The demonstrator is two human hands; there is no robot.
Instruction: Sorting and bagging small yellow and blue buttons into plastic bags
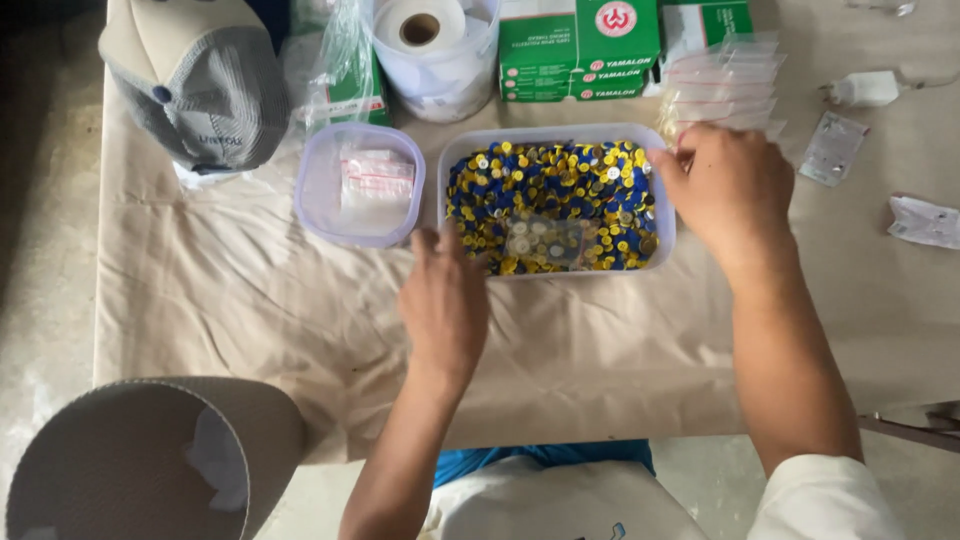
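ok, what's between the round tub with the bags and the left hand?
Head view: only bare tan table covering lies between the round tub and the left hand. The rectangular tub of blue and yellow caps sits to the right of that stretch.

A grey-and-beige mesh cap (195,80) lies far left, w/ a white paper roll in a clear tub (432,50) and green-and-white cardboard boxes (580,48) behind, a white plug-like adapter, probably, (866,90) far right, and a round cardboard drum (150,460) on the floor.
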